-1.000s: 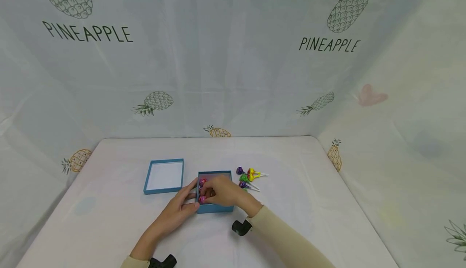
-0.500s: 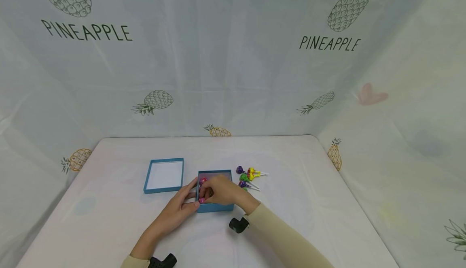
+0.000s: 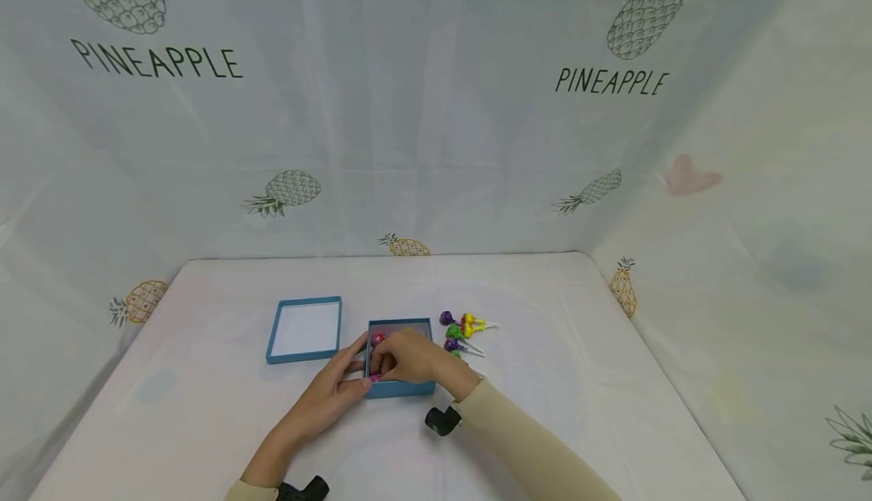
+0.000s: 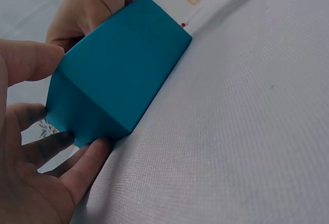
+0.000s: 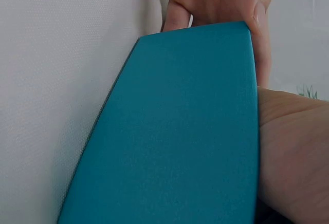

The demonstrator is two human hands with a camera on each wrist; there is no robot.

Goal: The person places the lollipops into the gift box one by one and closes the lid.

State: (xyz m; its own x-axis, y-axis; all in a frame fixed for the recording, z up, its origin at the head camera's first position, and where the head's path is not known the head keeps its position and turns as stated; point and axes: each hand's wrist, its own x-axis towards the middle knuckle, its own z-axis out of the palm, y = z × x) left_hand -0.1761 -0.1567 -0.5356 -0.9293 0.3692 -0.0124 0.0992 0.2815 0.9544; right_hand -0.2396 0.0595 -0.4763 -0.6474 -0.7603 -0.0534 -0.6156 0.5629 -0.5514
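Note:
An open blue box (image 3: 402,388) sits on the white table, also seen as the blue box (image 4: 118,70) and as the blue box (image 5: 185,131) from close up. My left hand (image 3: 363,365) grips its left near corner, thumb on the rim and fingers (image 4: 87,157) along the wall. My right hand (image 3: 384,361) reaches into the box, its fingers curled on a pink lollipop (image 3: 377,340). What lies under the right hand is hidden. The box lid (image 3: 304,328) lies upturned to the left.
Several loose lollipops (image 3: 461,331), purple, yellow and green, lie just right of the box. A pineapple-print cloth (image 3: 436,107) hangs behind and at both sides of the table (image 3: 545,312).
The right hand has edged slightly left inside the box. The left hand keeps its hold on the corner, and the box has not moved.

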